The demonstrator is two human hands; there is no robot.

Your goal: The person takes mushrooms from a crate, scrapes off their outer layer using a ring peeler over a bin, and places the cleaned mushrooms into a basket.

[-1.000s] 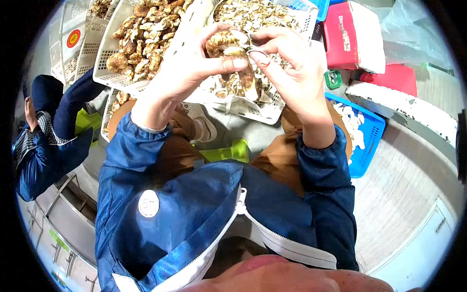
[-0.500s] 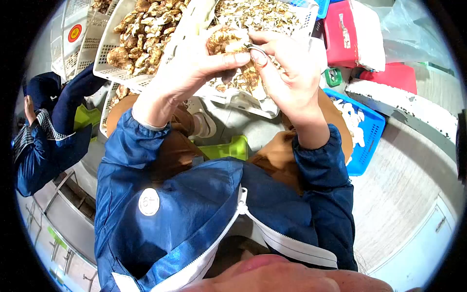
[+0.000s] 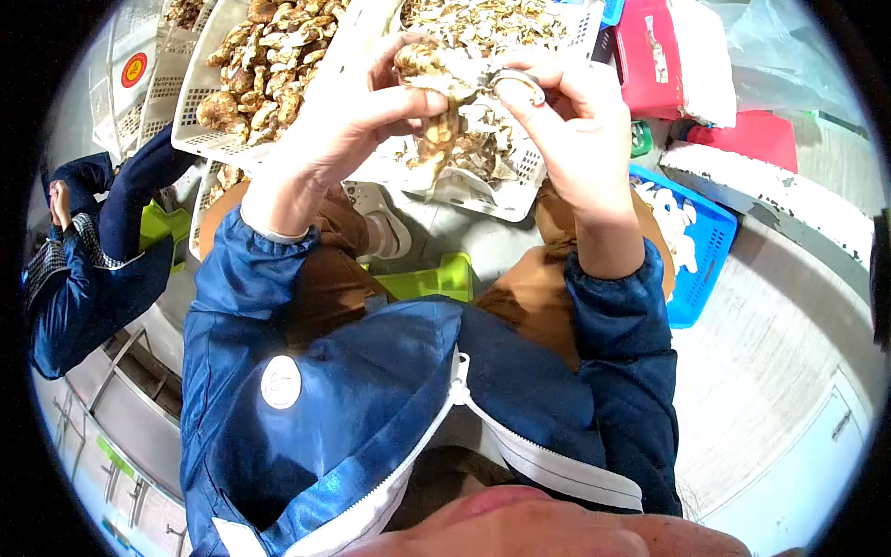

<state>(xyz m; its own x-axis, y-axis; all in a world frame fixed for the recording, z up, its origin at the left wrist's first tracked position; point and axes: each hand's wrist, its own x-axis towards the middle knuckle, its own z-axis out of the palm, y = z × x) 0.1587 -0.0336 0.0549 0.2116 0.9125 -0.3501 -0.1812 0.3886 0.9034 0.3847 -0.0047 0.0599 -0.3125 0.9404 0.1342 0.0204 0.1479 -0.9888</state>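
Note:
My left hand point(image 3: 376, 107) is closed round a brown and white mushroom point(image 3: 429, 70), with the thumb along its near side. Fingers of my right hand point(image 3: 561, 107) pinch a small curved metal tool point(image 3: 520, 79), its end close against the mushroom's pale part. A brownish strip of peel point(image 3: 434, 144) hangs below the mushroom. Both hands are over a white basket point(image 3: 506, 200) of pale, thin trimmings point(image 3: 487, 28). Left of it a second white basket point(image 3: 223, 153) holds whole brown mushrooms point(image 3: 269, 70).
A blue basket point(image 3: 710, 246) with white pieces stands at the right beside my leg. Behind it are a red and white box point(image 3: 650, 60) and a small green object point(image 3: 640, 139). A light green stool point(image 3: 432, 278) shows between my legs. Another person point(image 3: 79, 269) sits at the left.
My right hand has drawn slightly away from my left, and more of the metal tool shows. The hanging peel has shifted left, and more of the mushroom's surface looks white.

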